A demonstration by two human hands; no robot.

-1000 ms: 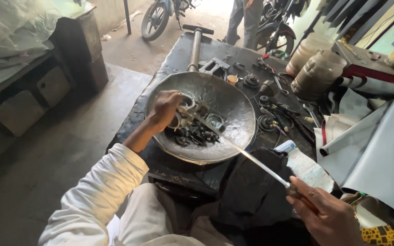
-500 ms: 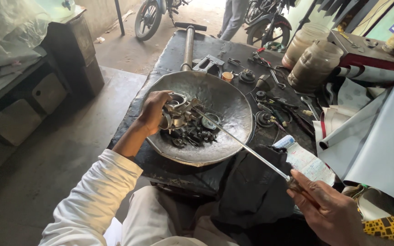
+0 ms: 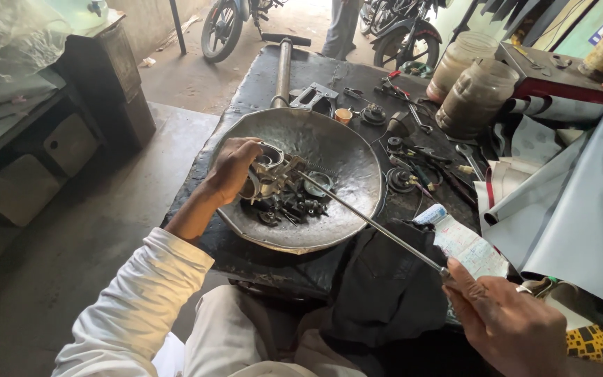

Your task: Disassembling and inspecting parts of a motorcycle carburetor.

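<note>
So we've got the carburettor body gripped in our left hand, fingers wrapped round it and held low inside the big metal pan, probably so loose bits drop in with the small dark parts already lying there. Our right hand is closed round the handle end of a long thin screwdriver, tip meeting the carb at an angle; gripping that far back looks like it's for reach. Pan sits on the black workbench, dark rag right at its near edge
</note>
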